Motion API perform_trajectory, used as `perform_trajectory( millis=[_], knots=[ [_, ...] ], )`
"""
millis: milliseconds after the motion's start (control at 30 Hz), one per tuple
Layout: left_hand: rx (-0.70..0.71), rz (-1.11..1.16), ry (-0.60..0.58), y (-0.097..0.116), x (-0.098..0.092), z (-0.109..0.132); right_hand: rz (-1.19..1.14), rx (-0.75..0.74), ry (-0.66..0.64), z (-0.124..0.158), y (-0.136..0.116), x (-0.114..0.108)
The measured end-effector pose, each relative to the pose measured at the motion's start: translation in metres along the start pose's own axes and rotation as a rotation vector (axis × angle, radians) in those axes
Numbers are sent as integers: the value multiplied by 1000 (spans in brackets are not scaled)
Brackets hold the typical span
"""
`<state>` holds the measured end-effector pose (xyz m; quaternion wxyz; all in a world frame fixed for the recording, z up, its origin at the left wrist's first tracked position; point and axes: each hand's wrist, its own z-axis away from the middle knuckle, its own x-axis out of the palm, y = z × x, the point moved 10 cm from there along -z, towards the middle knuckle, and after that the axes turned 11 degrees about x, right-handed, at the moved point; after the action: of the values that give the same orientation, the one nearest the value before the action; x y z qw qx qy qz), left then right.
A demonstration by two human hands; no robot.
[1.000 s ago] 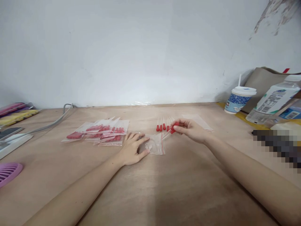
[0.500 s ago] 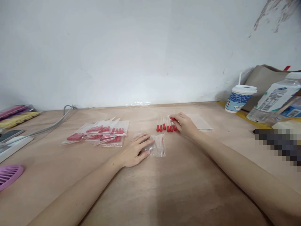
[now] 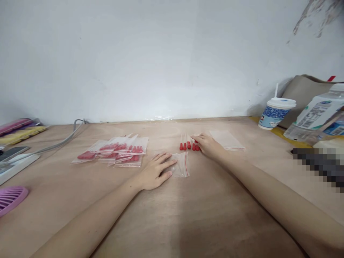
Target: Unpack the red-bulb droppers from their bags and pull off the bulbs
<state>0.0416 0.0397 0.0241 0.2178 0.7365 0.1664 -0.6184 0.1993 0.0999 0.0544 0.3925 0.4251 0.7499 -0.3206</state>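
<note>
Flat on a clear zip bag [image 3: 183, 165] with a red seal line rests my left hand [image 3: 156, 171], its fingers spread. The bag lies on the wooden table [image 3: 150, 218]. Right of centre, several glass droppers with red rubber bulbs [image 3: 189, 145] lie side by side, bulbs towards me. My right hand [image 3: 209, 145] is over the right end of this row, fingers bent and closed around a dropper whose red bulb shows by the fingertips; the hand partly hides the row. To the left is a pile of zip bags [image 3: 120, 150] with red-bulbed droppers inside.
Flat zip bags [image 3: 228, 139] lie beyond my right hand. At right stand a paper cup with straw [image 3: 275, 114], a plastic bottle [image 3: 309, 120] and a grey bag [image 3: 292, 89]. At left are a cable [image 3: 64, 138], a phone [image 3: 14, 153] and a pink slotted object [image 3: 12, 199].
My right hand has shifted slightly left across the droppers, and the right-hand bulbs now sit closer to the others. My left hand stays on the bag.
</note>
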Motion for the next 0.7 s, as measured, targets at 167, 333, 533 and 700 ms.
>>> perform_trajectory(
  millis=[167, 333, 533, 700],
  knots=[
    [2, 7, 2, 0, 0, 0, -131, 156, 37, 3, 20, -14],
    [0, -9, -3, 0, 0, 0, -210, 194, -1, 14, 30, -15],
    [-22, -43, 11, 1, 2, 1, -290, 205, 153, 31, 17, -39],
    [-43, -34, 19, 2, 4, 1, -288, -152, 33, 51, -58, -40]
  ],
)
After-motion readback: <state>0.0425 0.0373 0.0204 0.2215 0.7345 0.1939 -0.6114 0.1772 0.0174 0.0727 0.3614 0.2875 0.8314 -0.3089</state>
